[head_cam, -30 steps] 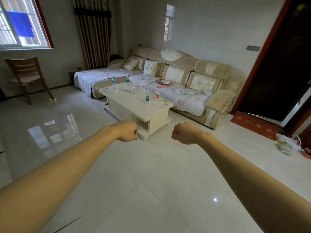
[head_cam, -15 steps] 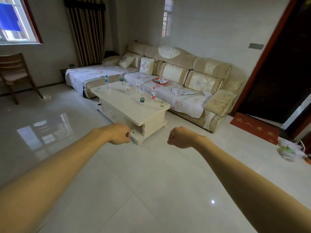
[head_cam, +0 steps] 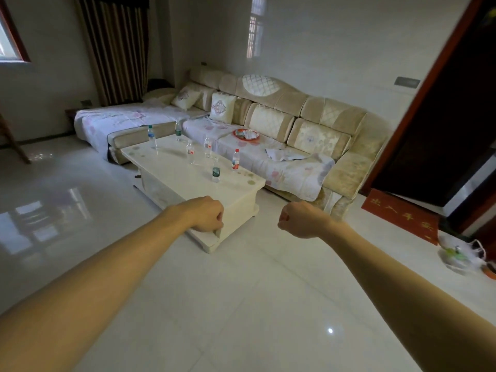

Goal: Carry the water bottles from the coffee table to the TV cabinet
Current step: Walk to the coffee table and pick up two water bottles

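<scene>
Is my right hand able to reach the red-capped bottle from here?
Probably not yet: the right hand is fisted over floor, short of the coffee table; nothing blocks the red-capped bottle.

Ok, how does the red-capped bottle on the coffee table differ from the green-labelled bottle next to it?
The clear plastic bottle with the red cap wears a red label; the clear plastic bottle with the dark green label has a pale cap. The first stands nearer the beige fabric sofa, the second nearer the camera. Both stand upright on the white coffee table, untouched.
</scene>
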{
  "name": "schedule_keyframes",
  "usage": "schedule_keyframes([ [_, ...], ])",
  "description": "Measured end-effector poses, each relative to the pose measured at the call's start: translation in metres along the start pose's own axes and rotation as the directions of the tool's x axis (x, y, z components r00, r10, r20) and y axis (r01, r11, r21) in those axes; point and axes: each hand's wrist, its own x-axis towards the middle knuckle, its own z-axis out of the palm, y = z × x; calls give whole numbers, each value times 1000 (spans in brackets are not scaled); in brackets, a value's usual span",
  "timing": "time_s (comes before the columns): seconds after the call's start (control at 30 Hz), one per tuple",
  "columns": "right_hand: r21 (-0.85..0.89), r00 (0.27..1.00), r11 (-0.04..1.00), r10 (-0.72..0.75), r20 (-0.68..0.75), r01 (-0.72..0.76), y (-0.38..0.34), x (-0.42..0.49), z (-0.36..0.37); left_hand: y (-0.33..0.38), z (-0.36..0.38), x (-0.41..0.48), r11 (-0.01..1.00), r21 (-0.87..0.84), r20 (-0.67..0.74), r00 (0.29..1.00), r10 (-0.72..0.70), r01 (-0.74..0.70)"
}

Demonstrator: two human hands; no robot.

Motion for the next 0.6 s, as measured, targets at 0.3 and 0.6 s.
schedule_keyframes([
  [0.3, 50, 999, 998, 44, 14, -44, 39, 71, -9, -3, -24, 94, 998, 46, 41, 998, 44, -46],
  [0.6, 39, 1000, 999, 1, -24, 0, 96, 174, -32, 0, -54, 194, 998, 63, 34, 999, 8, -10],
])
